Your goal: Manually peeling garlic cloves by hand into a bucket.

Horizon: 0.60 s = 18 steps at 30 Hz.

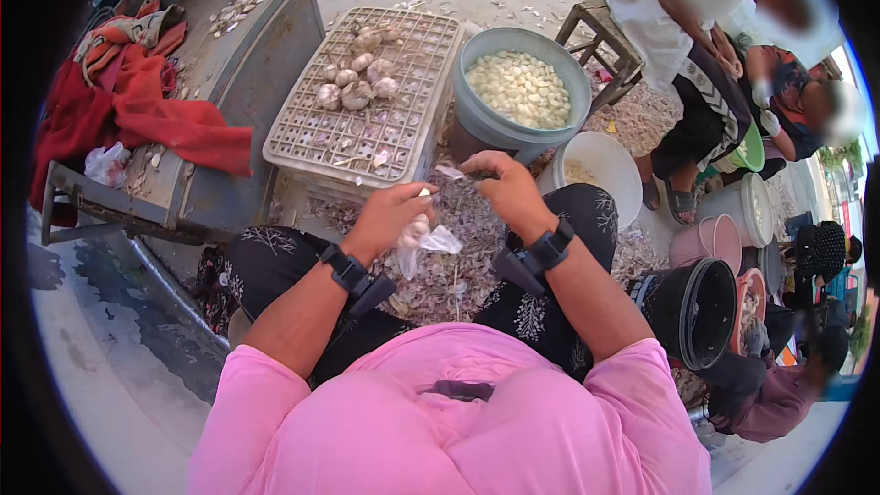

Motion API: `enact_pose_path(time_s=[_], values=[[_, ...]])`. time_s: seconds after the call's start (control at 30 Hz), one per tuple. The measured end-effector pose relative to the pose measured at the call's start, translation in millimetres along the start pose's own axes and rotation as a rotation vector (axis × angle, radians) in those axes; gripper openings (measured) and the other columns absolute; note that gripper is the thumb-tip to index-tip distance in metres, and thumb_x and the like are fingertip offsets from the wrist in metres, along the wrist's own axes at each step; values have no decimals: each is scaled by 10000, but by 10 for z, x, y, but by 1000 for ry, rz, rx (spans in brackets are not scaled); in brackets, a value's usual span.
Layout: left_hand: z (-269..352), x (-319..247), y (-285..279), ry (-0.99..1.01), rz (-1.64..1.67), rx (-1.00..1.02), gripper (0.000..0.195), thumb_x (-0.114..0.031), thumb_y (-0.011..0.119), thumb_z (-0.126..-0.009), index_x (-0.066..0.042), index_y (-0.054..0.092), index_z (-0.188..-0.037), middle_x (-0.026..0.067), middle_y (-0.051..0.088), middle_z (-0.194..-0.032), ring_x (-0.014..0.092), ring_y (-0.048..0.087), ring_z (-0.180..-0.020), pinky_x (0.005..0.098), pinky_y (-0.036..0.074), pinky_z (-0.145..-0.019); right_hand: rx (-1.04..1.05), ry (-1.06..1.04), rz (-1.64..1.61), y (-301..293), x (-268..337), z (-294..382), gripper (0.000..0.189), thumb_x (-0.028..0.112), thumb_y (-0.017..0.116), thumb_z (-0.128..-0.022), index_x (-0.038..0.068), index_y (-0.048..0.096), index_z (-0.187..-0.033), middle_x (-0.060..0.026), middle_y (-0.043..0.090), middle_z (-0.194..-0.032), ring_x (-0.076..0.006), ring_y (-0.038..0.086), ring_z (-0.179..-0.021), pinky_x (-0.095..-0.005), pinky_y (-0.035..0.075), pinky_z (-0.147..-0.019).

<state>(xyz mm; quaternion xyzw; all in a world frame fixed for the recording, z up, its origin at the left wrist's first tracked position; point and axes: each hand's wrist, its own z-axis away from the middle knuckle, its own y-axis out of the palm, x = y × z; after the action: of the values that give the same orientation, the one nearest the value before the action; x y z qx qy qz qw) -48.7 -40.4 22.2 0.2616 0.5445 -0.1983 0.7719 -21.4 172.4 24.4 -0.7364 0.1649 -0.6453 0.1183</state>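
Observation:
In front of my lap, my left hand (390, 214) holds a partly peeled garlic bulb (414, 228). A pale clove tip shows by its thumb, and loose papery skin (440, 240) hangs below the fingers. To the right and slightly farther out, my right hand (512, 194) is raised with a strip of purplish garlic skin (450, 172) at its fingertips. Beyond my hands, several whole garlic bulbs (356, 93) lie on an upturned plastic crate (309, 144). Right of the crate stands a grey-blue bucket (474, 48) with peeled garlic cloves (519, 89) in it.
Garlic skins (447, 289) litter the ground between my knees. A white bucket (615, 179) is by my right knee, with a black bucket (708, 316) farther right. At left is a metal cart (240, 103) with red cloth (179, 124). Other people sit at right near a wooden stool (601, 17).

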Motion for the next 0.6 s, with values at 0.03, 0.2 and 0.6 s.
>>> enact_pose_path(time_s=[0.03,0.2,0.6], values=[[49,33,-15,20,1,-19,269,-127,506,-866,-3,530,-1103,32,586,-751,52,510,-601,185,420,-530,3,7,71,95,127,110,164,53,570,-688,8,617,-839,-119,592,-894,-254,551,-898,-307,410,-802],[360,-92,262,37,-376,41,261,-66,602,-764,0,581,-1016,12,582,-731,41,509,-570,195,416,-481,155,736,-893,357,174,711,405,394,414,-876,19,528,-975,-22,510,-740,-106,496,-629,-245,412,-544],[565,219,633,-151,257,11,271,20,620,-717,-34,482,-944,66,551,-775,140,565,-664,251,471,-580,-3,501,-912,271,-33,1060,127,171,531,-788,52,550,-829,-24,509,-618,-93,466,-466,-214,360,-367]])
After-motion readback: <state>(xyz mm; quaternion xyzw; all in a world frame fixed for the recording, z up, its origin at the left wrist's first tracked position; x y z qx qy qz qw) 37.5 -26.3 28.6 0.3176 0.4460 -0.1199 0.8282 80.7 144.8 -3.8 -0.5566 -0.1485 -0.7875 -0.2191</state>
